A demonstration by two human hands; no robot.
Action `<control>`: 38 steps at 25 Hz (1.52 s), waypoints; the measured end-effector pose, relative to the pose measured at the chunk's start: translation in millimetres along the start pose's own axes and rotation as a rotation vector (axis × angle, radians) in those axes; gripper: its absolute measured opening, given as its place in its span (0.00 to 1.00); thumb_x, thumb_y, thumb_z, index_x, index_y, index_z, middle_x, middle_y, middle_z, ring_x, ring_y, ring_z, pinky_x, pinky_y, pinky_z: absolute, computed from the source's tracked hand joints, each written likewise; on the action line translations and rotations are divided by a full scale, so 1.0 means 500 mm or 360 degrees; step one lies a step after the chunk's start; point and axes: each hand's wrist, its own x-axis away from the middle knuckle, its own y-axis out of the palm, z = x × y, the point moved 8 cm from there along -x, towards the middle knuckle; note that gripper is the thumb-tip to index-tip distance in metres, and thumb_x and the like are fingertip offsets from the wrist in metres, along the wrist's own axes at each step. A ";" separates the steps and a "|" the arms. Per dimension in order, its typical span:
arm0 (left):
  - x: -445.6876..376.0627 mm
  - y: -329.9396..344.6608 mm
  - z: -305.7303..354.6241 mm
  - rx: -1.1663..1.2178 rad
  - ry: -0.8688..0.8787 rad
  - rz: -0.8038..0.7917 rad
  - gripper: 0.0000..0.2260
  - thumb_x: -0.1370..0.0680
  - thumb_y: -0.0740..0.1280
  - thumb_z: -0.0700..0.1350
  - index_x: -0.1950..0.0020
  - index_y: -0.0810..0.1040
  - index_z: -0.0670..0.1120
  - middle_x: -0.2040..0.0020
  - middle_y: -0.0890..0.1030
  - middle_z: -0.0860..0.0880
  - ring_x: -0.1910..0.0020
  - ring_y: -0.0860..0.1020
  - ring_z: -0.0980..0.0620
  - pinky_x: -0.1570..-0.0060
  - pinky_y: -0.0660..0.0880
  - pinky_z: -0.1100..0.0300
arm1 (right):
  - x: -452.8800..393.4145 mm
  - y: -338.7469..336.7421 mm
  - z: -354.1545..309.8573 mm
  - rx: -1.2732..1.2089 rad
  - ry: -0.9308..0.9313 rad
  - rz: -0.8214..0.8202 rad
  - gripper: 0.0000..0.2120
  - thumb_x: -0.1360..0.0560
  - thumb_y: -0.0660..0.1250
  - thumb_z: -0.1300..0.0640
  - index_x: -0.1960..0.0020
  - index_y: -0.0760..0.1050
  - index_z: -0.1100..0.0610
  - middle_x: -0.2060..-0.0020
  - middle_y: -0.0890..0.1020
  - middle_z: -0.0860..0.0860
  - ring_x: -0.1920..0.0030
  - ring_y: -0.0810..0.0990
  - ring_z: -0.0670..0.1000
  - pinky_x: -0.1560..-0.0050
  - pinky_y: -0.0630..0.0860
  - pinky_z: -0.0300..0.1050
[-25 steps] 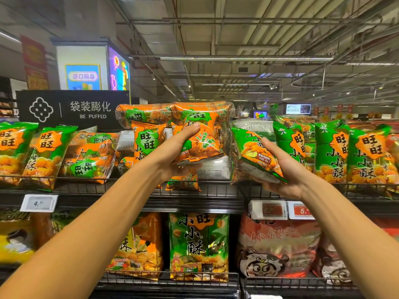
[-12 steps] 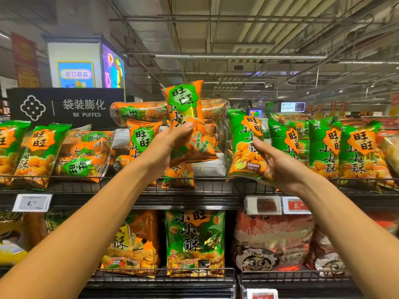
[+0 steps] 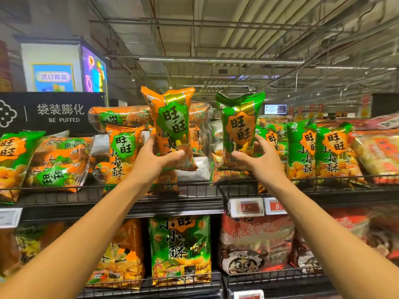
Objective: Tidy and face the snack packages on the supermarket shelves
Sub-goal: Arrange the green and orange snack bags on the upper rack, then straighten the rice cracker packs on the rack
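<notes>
An orange snack bag [image 3: 170, 126] stands upright above the front edge of the top shelf [image 3: 129, 203], near its middle. The left hand [image 3: 155, 160] holds it, fingers and thumb curled round its lower part. Just beside it, the right hand [image 3: 259, 162] holds a green snack bag [image 3: 238, 128] upright the same way. More bags lie in a messy pile [image 3: 64, 162] toward the shelf's left end.
</notes>
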 end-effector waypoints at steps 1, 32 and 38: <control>-0.002 0.013 0.000 -0.0055 0.0010 -0.0013 0.20 0.28 0.77 0.44 0.48 0.70 0.62 0.62 0.78 0.77 0.61 0.74 0.81 0.66 0.68 0.83 | 0.001 0.003 0.002 0.0080 -0.0011 0.0004 0.42 0.31 0.77 0.42 0.23 0.65 0.51 0.39 0.67 0.43 0.38 0.65 0.42 0.38 0.62 0.43; 0.012 0.115 -0.091 -0.0740 -0.0229 -0.0295 0.42 0.23 0.69 0.55 0.19 0.45 0.47 0.19 0.55 0.47 0.23 0.60 0.45 0.27 0.61 0.45 | 0.038 0.010 0.062 0.0699 0.0240 -0.0178 0.38 0.26 0.71 0.38 0.23 0.64 0.55 0.30 0.75 0.52 0.32 0.75 0.54 0.35 0.71 0.50; 0.042 0.103 -0.087 -0.0648 -0.0016 -0.0294 0.36 0.21 0.67 0.55 0.20 0.51 0.50 0.21 0.59 0.51 0.26 0.63 0.52 0.28 0.62 0.51 | 0.072 -0.017 0.057 0.0316 0.0252 -0.0160 0.30 0.23 0.70 0.45 0.25 0.68 0.54 0.32 0.77 0.50 0.34 0.75 0.50 0.33 0.72 0.51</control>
